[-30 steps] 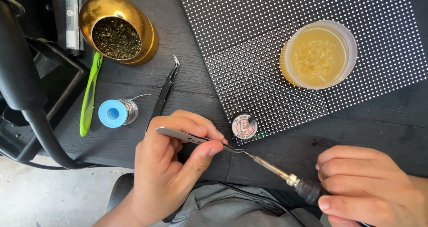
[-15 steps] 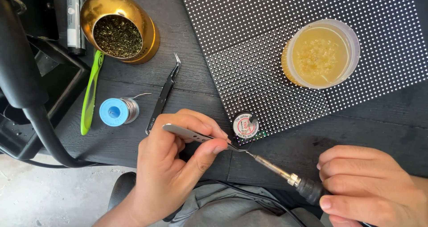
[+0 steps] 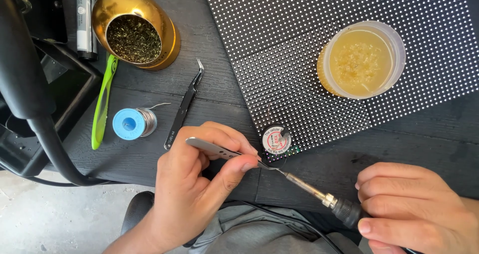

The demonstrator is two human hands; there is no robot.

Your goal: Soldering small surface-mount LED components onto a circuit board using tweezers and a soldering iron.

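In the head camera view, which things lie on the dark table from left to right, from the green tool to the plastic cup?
green tool → blue solder spool → black tweezers → small round tin → clear plastic cup of yellowish paste. The gold bowl of wire wool is left out, since it spans several of these.

Right hand (image 3: 419,209) hides the soldering iron's (image 3: 319,196) handle.

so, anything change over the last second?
Hardly. The left hand holds silver tweezers whose tips meet the soldering iron tip, as before; the right hand grips the iron's handle unchanged. Everything sits slightly farther right in the picture, together. Black tweezers, solder spool and yellow cup lie untouched.
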